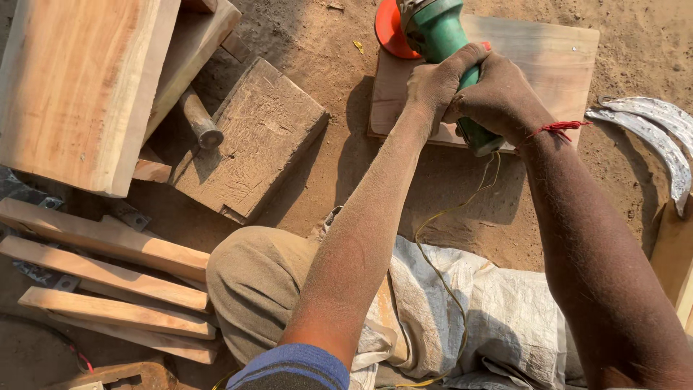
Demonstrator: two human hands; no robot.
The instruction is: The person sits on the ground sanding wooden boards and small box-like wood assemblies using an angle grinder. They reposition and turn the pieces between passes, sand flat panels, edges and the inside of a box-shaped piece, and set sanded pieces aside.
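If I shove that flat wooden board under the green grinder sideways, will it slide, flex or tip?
The wooden board looks thick and solid, so it is probably stiff rather than flexing. It lies flat on loose sandy ground, so it would likely drag gritty rather than glide, and hardly tip. Both hands, left hand and right hand, press the green angle grinder onto it, adding resistance.

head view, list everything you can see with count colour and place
angle grinder: one, green with orange disc, on the flat board
flat board: one, pale wood, top centre on sand
thick block: one, dusty brown, centre left
large slab: one, pale wood, top left
wooden slats: about four, light, lower left
curved blades: two, grey metal, right edge
woven sack: one, white, under the legs
left hand: on the grinder body
right hand: on the grinder handle
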